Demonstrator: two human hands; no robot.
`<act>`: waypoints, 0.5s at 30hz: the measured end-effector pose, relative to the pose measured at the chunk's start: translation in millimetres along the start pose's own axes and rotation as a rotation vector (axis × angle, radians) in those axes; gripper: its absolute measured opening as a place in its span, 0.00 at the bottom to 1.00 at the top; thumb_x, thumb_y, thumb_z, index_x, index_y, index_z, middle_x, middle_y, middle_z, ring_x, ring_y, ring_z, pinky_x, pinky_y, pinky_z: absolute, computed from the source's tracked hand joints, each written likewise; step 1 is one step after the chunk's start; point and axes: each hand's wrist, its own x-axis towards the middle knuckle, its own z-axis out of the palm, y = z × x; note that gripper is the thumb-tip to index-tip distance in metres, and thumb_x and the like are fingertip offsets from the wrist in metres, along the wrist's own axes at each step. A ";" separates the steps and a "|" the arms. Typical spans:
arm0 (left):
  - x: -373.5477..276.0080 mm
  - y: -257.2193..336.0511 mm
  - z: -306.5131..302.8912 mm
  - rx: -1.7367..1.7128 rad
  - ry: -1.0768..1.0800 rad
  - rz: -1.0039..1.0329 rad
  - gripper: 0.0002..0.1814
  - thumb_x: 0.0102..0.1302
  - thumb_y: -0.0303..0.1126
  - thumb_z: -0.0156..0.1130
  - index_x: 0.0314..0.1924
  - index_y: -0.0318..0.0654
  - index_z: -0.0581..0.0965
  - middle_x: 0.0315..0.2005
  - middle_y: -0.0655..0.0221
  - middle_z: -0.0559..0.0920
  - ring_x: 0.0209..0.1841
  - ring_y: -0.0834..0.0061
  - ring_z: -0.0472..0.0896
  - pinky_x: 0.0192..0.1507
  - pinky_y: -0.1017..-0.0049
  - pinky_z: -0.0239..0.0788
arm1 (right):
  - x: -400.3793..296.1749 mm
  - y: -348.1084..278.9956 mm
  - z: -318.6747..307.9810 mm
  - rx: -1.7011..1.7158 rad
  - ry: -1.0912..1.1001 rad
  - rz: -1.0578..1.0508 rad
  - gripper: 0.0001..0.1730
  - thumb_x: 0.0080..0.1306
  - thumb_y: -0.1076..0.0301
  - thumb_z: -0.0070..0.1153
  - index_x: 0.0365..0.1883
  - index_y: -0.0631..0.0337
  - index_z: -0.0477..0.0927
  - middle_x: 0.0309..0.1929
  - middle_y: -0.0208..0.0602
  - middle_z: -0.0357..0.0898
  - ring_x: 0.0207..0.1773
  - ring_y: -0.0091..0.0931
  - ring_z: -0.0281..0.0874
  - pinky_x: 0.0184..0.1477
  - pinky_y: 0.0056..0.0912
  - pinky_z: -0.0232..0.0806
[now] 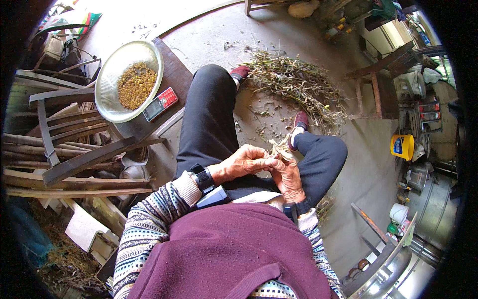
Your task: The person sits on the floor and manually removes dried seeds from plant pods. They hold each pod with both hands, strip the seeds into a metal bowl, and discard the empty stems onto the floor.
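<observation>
My left hand (242,163) and my right hand (286,179) meet above my lap, fingertips together. Between them is a small bunch of dry, pale bean pods (280,149), pinched by the fingers of both hands. What lies inside the closed fingertips is hidden. A round colander (106,84) with yellow-brown beans (136,86) in it rests on a dark wooden bench (173,69) to my left. Beyond my feet, a heap of dried bean stalks (295,76) with pods lies on the floor.
A red keypad phone (160,104) lies beside the colander. Wooden chair frames (74,130) and poles crowd the left. Loose pods and leaf bits (261,112) are scattered between my feet. At the right stand a wooden stool (384,95), a yellow bucket (407,147) and a metal drum (433,209).
</observation>
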 end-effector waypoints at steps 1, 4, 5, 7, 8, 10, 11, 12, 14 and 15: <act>0.1 -0.6 -0.7 -0.027 -0.017 -0.005 0.18 0.65 0.46 0.62 0.28 0.38 0.77 0.19 0.82 0.69 0.21 0.89 0.62 0.22 0.84 0.51 | 0.1 0.4 -0.8 0.003 -0.002 0.000 0.07 0.60 0.73 0.62 0.36 0.61 0.78 0.33 0.26 0.79 0.37 0.21 0.76 0.44 0.24 0.69; 1.1 -3.2 -1.9 -0.050 -0.041 0.000 0.18 0.65 0.46 0.62 0.28 0.38 0.77 0.18 0.82 0.69 0.21 0.89 0.61 0.22 0.84 0.51 | 0.8 1.2 -0.6 0.010 -0.026 -0.035 0.07 0.60 0.73 0.62 0.36 0.61 0.79 0.34 0.27 0.79 0.38 0.21 0.77 0.45 0.24 0.69; 1.4 -4.0 -2.0 -0.045 -0.042 0.001 0.18 0.65 0.45 0.62 0.28 0.37 0.77 0.18 0.82 0.69 0.21 0.89 0.61 0.21 0.84 0.51 | 0.0 0.5 0.2 0.005 0.010 -0.021 0.06 0.60 0.73 0.62 0.35 0.61 0.79 0.34 0.28 0.79 0.38 0.21 0.77 0.46 0.24 0.70; 2.4 -4.4 -2.2 0.049 0.005 0.031 0.17 0.66 0.44 0.62 0.29 0.37 0.78 0.18 0.82 0.69 0.21 0.89 0.61 0.21 0.84 0.51 | -2.5 -2.7 2.5 0.005 0.036 -0.011 0.06 0.60 0.73 0.62 0.35 0.61 0.79 0.34 0.29 0.80 0.38 0.22 0.78 0.46 0.25 0.70; 2.6 -4.1 -2.0 0.120 0.048 0.001 0.17 0.66 0.44 0.61 0.29 0.37 0.78 0.18 0.82 0.70 0.21 0.89 0.61 0.21 0.84 0.51 | -3.6 -5.2 3.3 -0.020 0.010 0.005 0.05 0.60 0.72 0.62 0.34 0.61 0.80 0.34 0.31 0.81 0.38 0.22 0.78 0.46 0.26 0.70; 1.8 -3.1 -1.1 0.167 0.066 0.067 0.15 0.66 0.43 0.61 0.30 0.37 0.79 0.18 0.82 0.71 0.21 0.90 0.62 0.21 0.84 0.52 | -2.9 -5.3 6.2 -0.046 0.050 -0.004 0.05 0.61 0.72 0.62 0.34 0.62 0.80 0.34 0.31 0.81 0.38 0.22 0.78 0.46 0.26 0.70; 1.2 -2.5 -0.4 0.202 0.085 0.078 0.15 0.66 0.42 0.61 0.31 0.37 0.79 0.19 0.82 0.71 0.21 0.90 0.63 0.22 0.84 0.52 | -2.4 -4.7 6.9 -0.052 0.066 -0.006 0.05 0.61 0.72 0.62 0.34 0.62 0.80 0.34 0.31 0.81 0.38 0.22 0.78 0.46 0.26 0.70; 0.8 -1.6 -0.6 0.203 0.086 0.077 0.14 0.66 0.42 0.61 0.32 0.37 0.79 0.19 0.81 0.72 0.22 0.90 0.64 0.22 0.84 0.54 | -2.0 -5.0 6.4 -0.062 0.038 -0.005 0.05 0.61 0.72 0.61 0.34 0.62 0.80 0.34 0.31 0.81 0.38 0.22 0.78 0.46 0.26 0.70; 0.2 -0.7 -0.6 0.224 0.099 0.070 0.14 0.66 0.41 0.62 0.33 0.36 0.80 0.20 0.81 0.74 0.23 0.90 0.66 0.23 0.84 0.57 | -0.5 -2.3 4.9 -0.067 0.048 -0.026 0.05 0.61 0.72 0.61 0.34 0.62 0.80 0.34 0.30 0.81 0.38 0.22 0.78 0.46 0.25 0.69; 0.3 -1.0 -0.3 0.162 0.085 0.091 0.13 0.66 0.40 0.61 0.34 0.36 0.80 0.21 0.80 0.75 0.24 0.90 0.67 0.24 0.84 0.58 | 0.3 -1.0 3.5 -0.054 0.039 -0.034 0.05 0.61 0.72 0.61 0.34 0.62 0.80 0.34 0.30 0.81 0.37 0.22 0.78 0.46 0.25 0.69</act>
